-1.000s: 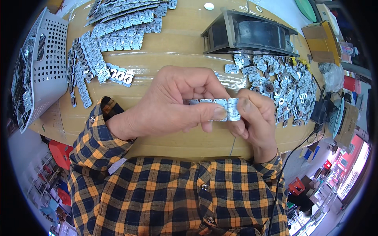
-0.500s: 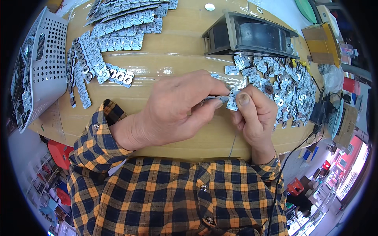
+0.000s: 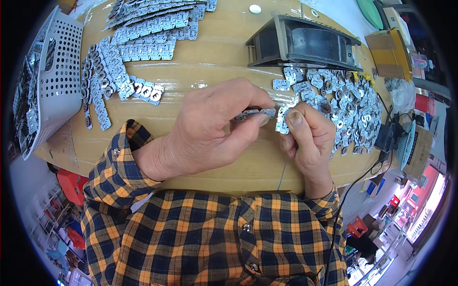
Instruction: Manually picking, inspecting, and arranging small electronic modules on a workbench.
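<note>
My left hand [image 3: 210, 128] pinches a short row of small silver metal plates [image 3: 253, 114] between thumb and fingers, above the wooden table [image 3: 214, 57]. My right hand [image 3: 307, 136] grips one small silver plate [image 3: 281, 120] with its thumb on top, right beside the end of that row. Whether the two pieces touch, I cannot tell. Both hands are over the middle of the table, near its front edge. Plaid sleeves cover both wrists.
A loose heap of silver plates [image 3: 343, 105] lies to the right. Strung rows of plates [image 3: 143, 38] lie at the back left. A white perforated basket [image 3: 47, 81] stands far left. A dark tray-like device [image 3: 305, 43] sits behind the hands. Boxes and cables crowd the right edge.
Both hands have drifted slightly right and away from me. The row of plates in my left hand now shows less, tucked under the fingers, and the right thumb sits on a single plate.
</note>
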The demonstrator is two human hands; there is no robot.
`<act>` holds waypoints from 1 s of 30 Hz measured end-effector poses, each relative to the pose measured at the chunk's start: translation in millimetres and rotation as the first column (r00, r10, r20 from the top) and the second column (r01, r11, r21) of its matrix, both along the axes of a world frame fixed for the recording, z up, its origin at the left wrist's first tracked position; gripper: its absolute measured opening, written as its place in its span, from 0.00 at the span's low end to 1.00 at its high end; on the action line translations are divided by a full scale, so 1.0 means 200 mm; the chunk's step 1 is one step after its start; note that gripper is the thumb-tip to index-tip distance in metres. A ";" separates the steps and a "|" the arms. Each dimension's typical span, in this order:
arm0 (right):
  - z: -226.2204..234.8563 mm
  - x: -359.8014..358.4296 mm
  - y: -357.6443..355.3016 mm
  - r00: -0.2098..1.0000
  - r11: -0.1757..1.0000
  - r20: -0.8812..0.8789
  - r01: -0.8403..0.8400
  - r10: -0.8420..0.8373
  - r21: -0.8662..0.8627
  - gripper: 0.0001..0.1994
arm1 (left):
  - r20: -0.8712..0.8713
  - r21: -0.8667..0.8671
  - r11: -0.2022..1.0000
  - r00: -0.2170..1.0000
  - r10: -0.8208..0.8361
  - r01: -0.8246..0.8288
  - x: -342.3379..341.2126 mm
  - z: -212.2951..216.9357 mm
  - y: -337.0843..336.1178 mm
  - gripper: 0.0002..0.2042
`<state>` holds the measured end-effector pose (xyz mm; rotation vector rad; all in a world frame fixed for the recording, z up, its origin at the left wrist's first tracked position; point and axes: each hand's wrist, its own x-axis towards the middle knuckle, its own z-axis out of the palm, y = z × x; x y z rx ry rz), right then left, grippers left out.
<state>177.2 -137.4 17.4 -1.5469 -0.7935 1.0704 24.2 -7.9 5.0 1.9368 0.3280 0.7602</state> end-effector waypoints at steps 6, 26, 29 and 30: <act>0.00 -0.01 0.00 1.000 1.000 0.005 0.014 -0.014 0.001 0.17 | -0.030 0.054 0.996 0.997 -0.067 0.068 -0.01 0.00 0.00 0.10; -0.04 0.05 -0.01 0.844 0.936 0.485 -0.328 0.229 0.127 0.10 | -0.030 -0.620 0.746 0.942 -0.333 0.243 -0.03 0.01 0.02 0.10; -0.02 0.04 -0.01 0.830 0.960 0.518 -0.275 0.206 0.059 0.08 | -0.029 -0.769 0.615 0.952 -0.306 0.174 -0.01 0.02 0.01 0.10; -0.02 0.04 -0.01 0.831 0.958 0.516 -0.279 0.208 0.062 0.08 | -0.033 -0.768 0.618 0.953 -0.302 0.169 -0.01 0.02 -0.01 0.10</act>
